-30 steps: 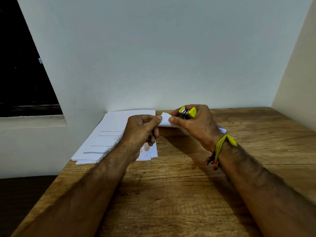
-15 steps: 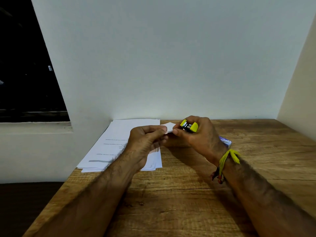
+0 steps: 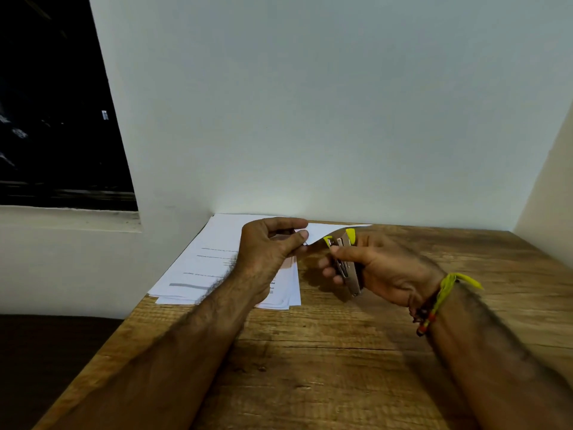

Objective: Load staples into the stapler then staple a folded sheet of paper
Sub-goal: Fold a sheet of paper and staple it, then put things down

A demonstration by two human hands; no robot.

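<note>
Nearest you, your two forearms reach forward over the wooden table. Your right hand is wrapped around the small metal stapler, its yellow-tipped mouth pointing away from you. Just left of the stapler, your left hand pinches the folded sheet between thumb and forefinger; the sheet's near edge sits at the stapler's mouth. To staple well, I judge you should slide that edge fully between the jaws, keep the fold flat, then squeeze firmly. Left of the stapler and beyond it, a stack of printed papers lies against the wall.
</note>
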